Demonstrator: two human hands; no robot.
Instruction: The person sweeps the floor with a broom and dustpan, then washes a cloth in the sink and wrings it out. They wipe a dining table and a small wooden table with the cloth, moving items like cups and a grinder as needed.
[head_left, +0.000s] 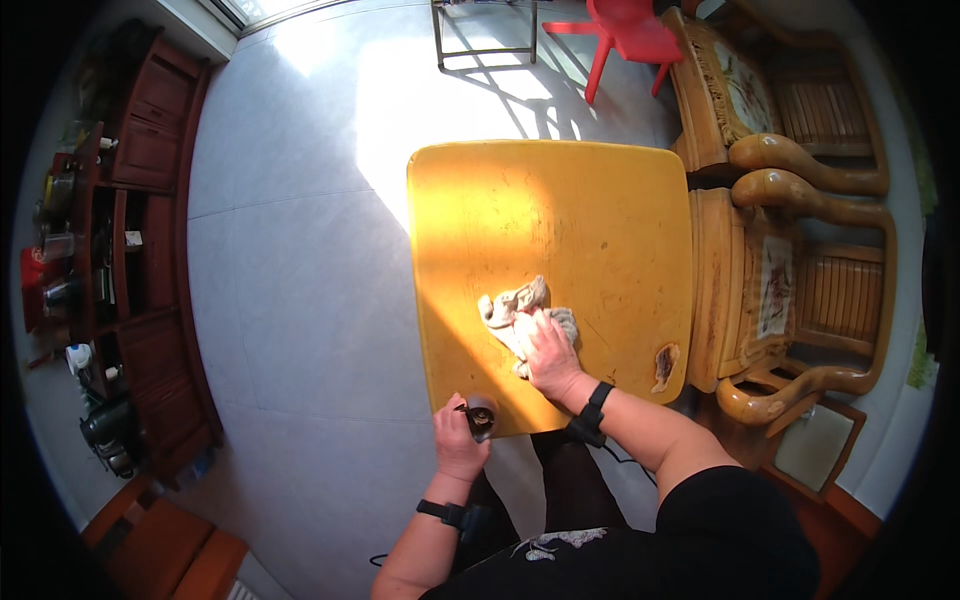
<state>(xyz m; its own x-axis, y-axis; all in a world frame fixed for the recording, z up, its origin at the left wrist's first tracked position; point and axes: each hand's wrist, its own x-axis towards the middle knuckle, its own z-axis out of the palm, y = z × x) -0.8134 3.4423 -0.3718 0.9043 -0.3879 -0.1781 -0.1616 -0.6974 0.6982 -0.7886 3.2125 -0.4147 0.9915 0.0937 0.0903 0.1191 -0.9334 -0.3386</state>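
A yellow wooden table (622, 217) with a worn, scratched top stands before me. My right hand (553, 360) presses down on a crumpled whitish cloth (504, 309) near the table's middle, its fingers spread over the folds. At the near left corner, my left hand (456, 439) grips a small round container (491, 421) from its left side. Dark, irregular bits show inside the container's mouth; what they are is not plain. Part of its wall is hidden by my fingers. Both wrists wear black bands.
Carved wooden armchairs (739, 300) stand close along the table's right edge. A dark patch of damaged surface (665, 366) marks the near right corner. Beyond the table are a red plastic chair (637, 34) and a metal-legged stand (487, 52). A dark red cabinet (154, 352) lines the left.
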